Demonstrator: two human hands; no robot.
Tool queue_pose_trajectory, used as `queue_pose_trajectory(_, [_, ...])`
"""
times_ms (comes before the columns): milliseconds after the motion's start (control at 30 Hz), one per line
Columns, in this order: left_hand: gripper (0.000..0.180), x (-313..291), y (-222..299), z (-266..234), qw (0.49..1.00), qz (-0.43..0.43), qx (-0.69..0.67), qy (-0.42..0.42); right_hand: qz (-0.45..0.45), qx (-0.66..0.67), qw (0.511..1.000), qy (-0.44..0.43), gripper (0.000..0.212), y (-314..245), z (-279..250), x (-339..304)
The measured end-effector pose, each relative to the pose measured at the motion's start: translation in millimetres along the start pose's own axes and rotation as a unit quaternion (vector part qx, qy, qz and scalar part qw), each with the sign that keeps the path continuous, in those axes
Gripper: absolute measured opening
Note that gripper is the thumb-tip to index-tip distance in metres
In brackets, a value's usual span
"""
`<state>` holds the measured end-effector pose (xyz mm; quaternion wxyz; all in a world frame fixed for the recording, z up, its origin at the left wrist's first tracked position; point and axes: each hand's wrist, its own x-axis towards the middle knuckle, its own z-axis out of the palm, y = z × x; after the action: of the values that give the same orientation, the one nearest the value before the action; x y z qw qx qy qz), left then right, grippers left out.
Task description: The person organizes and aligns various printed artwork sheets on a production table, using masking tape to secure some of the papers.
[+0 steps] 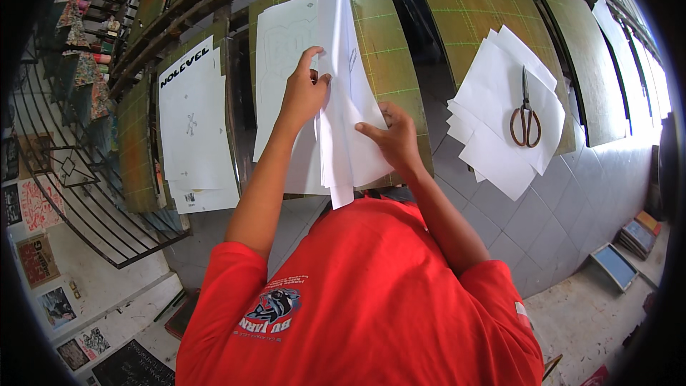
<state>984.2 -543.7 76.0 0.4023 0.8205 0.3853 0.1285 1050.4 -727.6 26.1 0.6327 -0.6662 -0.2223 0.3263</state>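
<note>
Over the green cutting mat point(386, 43) we hold a sheaf of white paper point(346, 100) upright: our left hand point(304, 93) pinches its upper edge, our right hand point(391, 137) grips the lower sheets. Scissors point(526, 118) lie on loose sheets point(500, 121) well apart to the right.

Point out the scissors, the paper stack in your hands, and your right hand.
scissors point(525, 118): head view, at the pivot above the brown handles.
paper stack point(343, 64): head view, upper white sheets.
right hand point(391, 136): head view, back of the hand.
</note>
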Motion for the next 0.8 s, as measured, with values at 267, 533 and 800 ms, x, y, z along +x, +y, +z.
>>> queue_pose_trajectory(267, [0.023,13,-5,-5,0.999,-0.006,-0.006,-0.043,0.013,-0.091,0.995,-0.049,0.044,-19,22,9])
queue_pose_trajectory(533, [0.024,13,-25,-33,0.997,0.068,0.031,-0.003,0.058,-0.11,0.992,0.037,0.037,1,-11,2])
queue_pose_trajectory(800, [0.018,-3,-23,-139,0.999,0.007,-0.002,0.034,0.046,-0.213,0.972,0.086,0.033,37,-44,-4])
